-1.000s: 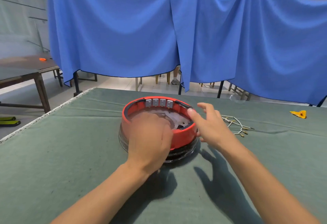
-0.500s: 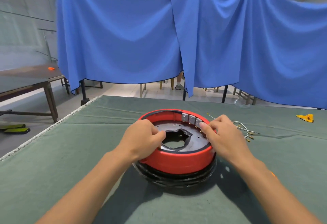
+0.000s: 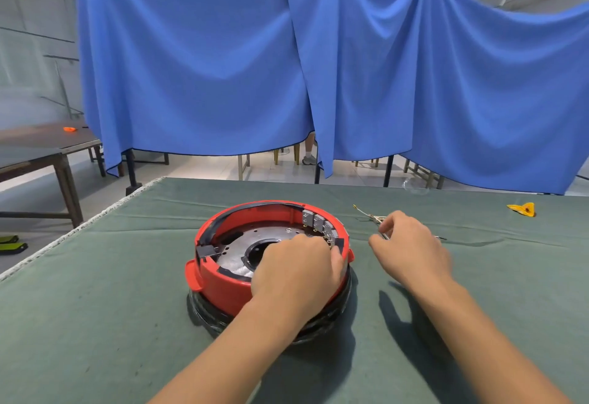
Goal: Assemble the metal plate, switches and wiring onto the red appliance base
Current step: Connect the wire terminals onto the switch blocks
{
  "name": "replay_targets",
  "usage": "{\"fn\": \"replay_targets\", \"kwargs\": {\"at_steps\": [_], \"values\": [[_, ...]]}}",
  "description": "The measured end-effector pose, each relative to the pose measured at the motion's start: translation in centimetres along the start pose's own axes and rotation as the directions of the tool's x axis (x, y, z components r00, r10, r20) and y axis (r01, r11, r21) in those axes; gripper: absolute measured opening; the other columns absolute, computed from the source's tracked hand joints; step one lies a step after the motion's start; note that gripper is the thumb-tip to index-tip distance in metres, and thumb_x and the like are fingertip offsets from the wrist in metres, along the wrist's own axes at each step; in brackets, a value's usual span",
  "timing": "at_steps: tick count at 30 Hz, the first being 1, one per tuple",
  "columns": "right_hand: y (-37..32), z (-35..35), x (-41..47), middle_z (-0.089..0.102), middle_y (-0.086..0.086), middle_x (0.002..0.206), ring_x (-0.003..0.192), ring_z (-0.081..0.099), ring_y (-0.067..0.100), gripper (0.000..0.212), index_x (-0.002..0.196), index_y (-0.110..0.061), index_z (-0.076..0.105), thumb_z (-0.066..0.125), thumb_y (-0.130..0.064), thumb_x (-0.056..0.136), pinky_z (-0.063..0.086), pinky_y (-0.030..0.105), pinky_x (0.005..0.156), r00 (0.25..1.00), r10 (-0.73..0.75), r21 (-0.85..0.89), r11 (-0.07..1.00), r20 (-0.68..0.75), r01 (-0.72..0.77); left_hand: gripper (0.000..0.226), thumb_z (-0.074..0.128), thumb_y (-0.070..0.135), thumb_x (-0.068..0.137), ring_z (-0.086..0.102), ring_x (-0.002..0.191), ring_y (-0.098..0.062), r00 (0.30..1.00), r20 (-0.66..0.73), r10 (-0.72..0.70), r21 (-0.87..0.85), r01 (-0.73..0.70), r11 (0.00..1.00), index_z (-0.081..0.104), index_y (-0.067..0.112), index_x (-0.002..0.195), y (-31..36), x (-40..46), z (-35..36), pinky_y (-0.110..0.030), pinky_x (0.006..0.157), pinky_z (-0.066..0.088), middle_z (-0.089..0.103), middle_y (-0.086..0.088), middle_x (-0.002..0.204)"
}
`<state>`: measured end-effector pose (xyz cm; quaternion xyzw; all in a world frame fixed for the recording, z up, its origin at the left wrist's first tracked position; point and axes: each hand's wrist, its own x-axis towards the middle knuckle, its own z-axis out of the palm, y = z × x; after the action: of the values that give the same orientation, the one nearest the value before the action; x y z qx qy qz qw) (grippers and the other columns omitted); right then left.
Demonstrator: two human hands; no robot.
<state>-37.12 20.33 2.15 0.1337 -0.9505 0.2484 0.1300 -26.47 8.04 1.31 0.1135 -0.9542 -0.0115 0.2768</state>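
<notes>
Plate (image 3: 236, 252) and switches (image 3: 320, 225) seated in red base (image 3: 223, 289), steadied by left hand (image 3: 296, 273); right hand (image 3: 411, 250), grip narrow, pinches unfitted wiring (image 3: 369, 215).

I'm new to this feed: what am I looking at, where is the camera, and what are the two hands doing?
There is no machine here: a person works with bare hands, and the one camera sits on their head, looking forward and down. On the green table stands a round red base with a metal plate inside and a row of grey switches on its far wall. The left hand rests on the base. The right hand pinches the loose wires lying to the right. A yellow piece lies farther right.
</notes>
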Motion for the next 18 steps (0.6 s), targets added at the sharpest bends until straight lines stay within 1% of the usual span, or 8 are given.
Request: {"fn": "replay_targets", "kwargs": {"at_steps": [1, 3, 5, 9, 12, 15, 16, 18], "values": [[0.8, 0.3, 0.2, 0.056, 0.003, 0.118, 0.111, 0.052, 0.029, 0.029, 0.111, -0.02, 0.053, 0.053, -0.032, 0.085, 0.038, 0.034, 0.076, 0.997, 0.056, -0.086, 0.995, 0.044, -0.052, 0.048, 0.032, 0.044, 0.097, 0.039, 0.062, -0.027, 1.0, 0.009, -0.004, -0.003, 0.004, 1.0, 0.029, 0.016, 0.058, -0.2, 0.1, 0.1, -0.033, 0.057, 0.026, 0.039, -0.004, 0.065], [2.3, 1.0, 0.3, 0.05, 0.01, 0.128, 0.119, 0.046, 0.033, 0.04, 0.122, -0.014, 0.047, 0.054, -0.029, 0.086, 0.041, 0.035, 0.082, 0.975, 0.174, -0.203, 0.968, 0.137, -0.144, 0.049, 0.032, 0.045, 0.097, 0.039, 0.063, -0.026, 1.0, 0.016, -0.004, -0.004, 0.004, 1.0, 0.028, 0.016, 0.058, -0.5, 0.3, 0.3, -0.033, 0.057, 0.025, 0.033, -0.001, 0.063], [3.2, 1.5, 0.3, 0.051, 0.011, 0.128, 0.119, 0.047, 0.032, 0.035, 0.121, -0.012, 0.047, 0.052, -0.02, 0.087, 0.041, 0.033, 0.081, 0.954, 0.229, -0.258, 0.95, 0.194, -0.176, 0.051, 0.03, 0.046, 0.097, 0.041, 0.063, -0.026, 1.0, 0.023, 0.006, 0.004, -0.006, 1.0, 0.028, 0.017, 0.057, -0.9, 0.4, 0.5, -0.033, 0.058, 0.026, 0.035, -0.001, 0.063], [3.0, 1.4, 0.6, 0.064, 0.01, 0.109, 0.102, 0.059, 0.029, 0.025, 0.103, -0.013, 0.064, 0.056, -0.008, 0.08, 0.044, 0.025, 0.073, 0.935, 0.167, -0.119, 0.984, 0.314, -0.136, 0.05, 0.028, 0.05, 0.097, 0.048, 0.067, -0.026, 1.0, 0.024, 0.016, 0.031, -0.017, 0.999, 0.04, 0.017, 0.061, -2.1, 0.6, 0.7, -0.033, 0.058, 0.028, 0.041, 0.0, 0.066], [1.7, 1.8, 0.0, 0.065, 0.007, 0.094, 0.09, 0.064, 0.028, 0.02, 0.094, -0.014, 0.066, 0.059, -0.011, 0.075, 0.051, 0.029, 0.069, 0.915, 0.099, -0.014, 0.995, 0.39, -0.102, 0.05, 0.027, 0.05, 0.096, 0.046, 0.065, -0.024, 1.0, 0.025, 0.012, 0.047, -0.013, 0.999, 0.048, 0.017, 0.065, -2.5, 0.8, 0.8, -0.033, 0.057, 0.028, 0.043, 0.001, 0.064], [1.4, 2.3, 0.1, 0.069, 0.008, 0.087, 0.084, 0.066, 0.031, 0.015, 0.084, -0.012, 0.067, 0.059, -0.022, 0.078, 0.057, 0.036, 0.071, 0.931, 0.065, 0.052, 0.995, 0.36, -0.09, 0.049, 0.027, 0.05, 0.096, 0.045, 0.063, -0.023, 1.0, 0.02, 0.017, 0.068, -0.019, 0.998, 0.047, 0.017, 0.065, -2.7, 0.9, 0.8, -0.032, 0.056, 0.028, 0.036, 0.002, 0.059], [1.8, 2.4, 0.4, 0.069, 0.006, 0.089, 0.087, 0.065, 0.031, 0.017, 0.084, -0.012, 0.067, 0.057, -0.025, 0.08, 0.055, 0.035, 0.073, 0.95, 0.067, 0.041, 0.996, 0.306, -0.083, 0.049, 0.026, 0.049, 0.096, 0.045, 0.064, -0.023, 1.0, 0.02, 0.018, 0.069, -0.02, 0.997, 0.047, 0.018, 0.065, -2.8, 1.0, 0.8, -0.032, 0.056, 0.028, 0.037, 0.003, 0.059], [3.2, 2.7, 1.1, 0.065, 0.004, 0.104, 0.097, 0.062, 0.03, 0.017, 0.094, -0.016, 0.065, 0.053, -0.025, 0.086, 0.047, 0.032, 0.076, 0.985, 0.083, -0.01, 0.997, 0.148, -0.082, 0.048, 0.026, 0.049, 0.096, 0.046, 0.065, -0.023, 1.0, 0.015, 0.02, 0.072, -0.021, 0.997, 0.047, 0.018, 0.066, -2.8, 1.1, 0.8, -0.032, 0.057, 0.029, 0.04, 0.001, 0.063]]}}
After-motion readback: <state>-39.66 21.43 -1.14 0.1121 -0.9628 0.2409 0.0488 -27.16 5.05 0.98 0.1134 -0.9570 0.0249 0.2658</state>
